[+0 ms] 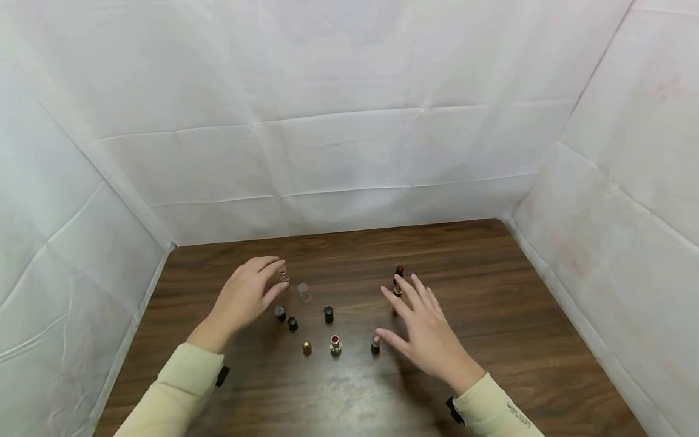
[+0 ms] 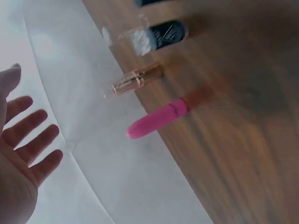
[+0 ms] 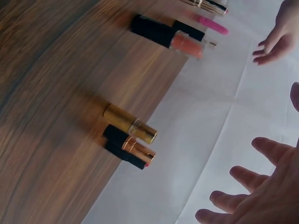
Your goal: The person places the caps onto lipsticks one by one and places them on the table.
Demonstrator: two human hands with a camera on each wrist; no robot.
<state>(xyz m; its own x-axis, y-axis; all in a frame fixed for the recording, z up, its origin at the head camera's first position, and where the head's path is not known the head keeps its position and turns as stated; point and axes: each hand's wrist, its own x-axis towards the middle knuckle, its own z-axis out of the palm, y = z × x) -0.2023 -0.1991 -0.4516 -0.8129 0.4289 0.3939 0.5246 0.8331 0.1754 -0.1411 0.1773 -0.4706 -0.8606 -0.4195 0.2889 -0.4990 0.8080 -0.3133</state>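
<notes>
My left hand (image 1: 246, 294) hovers at the left of the table with fingers loosely bent, near a small clear-topped tube (image 1: 284, 275). Nothing is between its fingers in the left wrist view, where a pink tube (image 2: 156, 119) and a rose-gold tube (image 2: 135, 80) stand on the wood. My right hand (image 1: 426, 328) hangs over the right side, fingers spread and holding nothing. Beyond its fingertips is a dark lipstick with a red tip (image 1: 400, 271); by its thumb is a small black-based tube (image 1: 375, 346). A gold tube (image 3: 128, 122) and a copper-and-black lipstick (image 3: 132, 145) show in the right wrist view.
Between the hands stand a clear cap (image 1: 303, 292), a black cylinder (image 1: 328, 314), a gold bullet-shaped piece (image 1: 307, 348) and a gold lipstick with a red centre (image 1: 335, 346). Two dark pieces, one a black cylinder (image 1: 292, 324), are below the left hand. White sheeting (image 1: 349, 152) surrounds the table.
</notes>
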